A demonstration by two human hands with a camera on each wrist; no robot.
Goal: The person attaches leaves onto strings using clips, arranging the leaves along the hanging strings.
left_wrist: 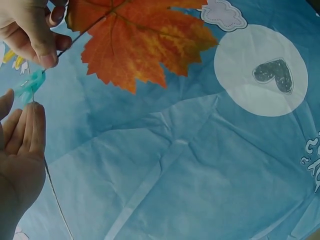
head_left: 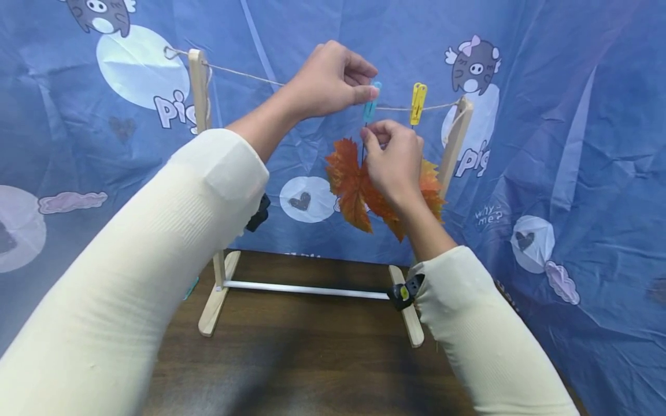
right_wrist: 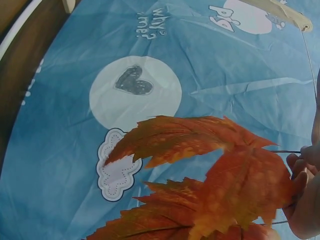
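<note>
My left hand (head_left: 333,81) pinches a light-blue clothespin (head_left: 370,110) that sits on the string (head_left: 244,74). Just below it, my right hand (head_left: 398,156) grips the thin dark stem of an orange-red artificial leaf (head_left: 348,179). The top of that stem meets the lower end of the clothespin; whether the jaws have closed on it I cannot tell. To the right, a yellow clothespin (head_left: 418,104) on the same string holds the stem of a second orange leaf (head_left: 432,185), partly hidden behind my right hand. In the right wrist view both leaves overlap.
A wooden post (head_left: 199,86) on the left and another post (head_left: 455,138) on the right carry the string. A white bar (head_left: 307,289) joins their feet on the brown table (head_left: 291,364). Behind hangs a blue printed cloth (head_left: 291,138). Something teal lies by the left foot.
</note>
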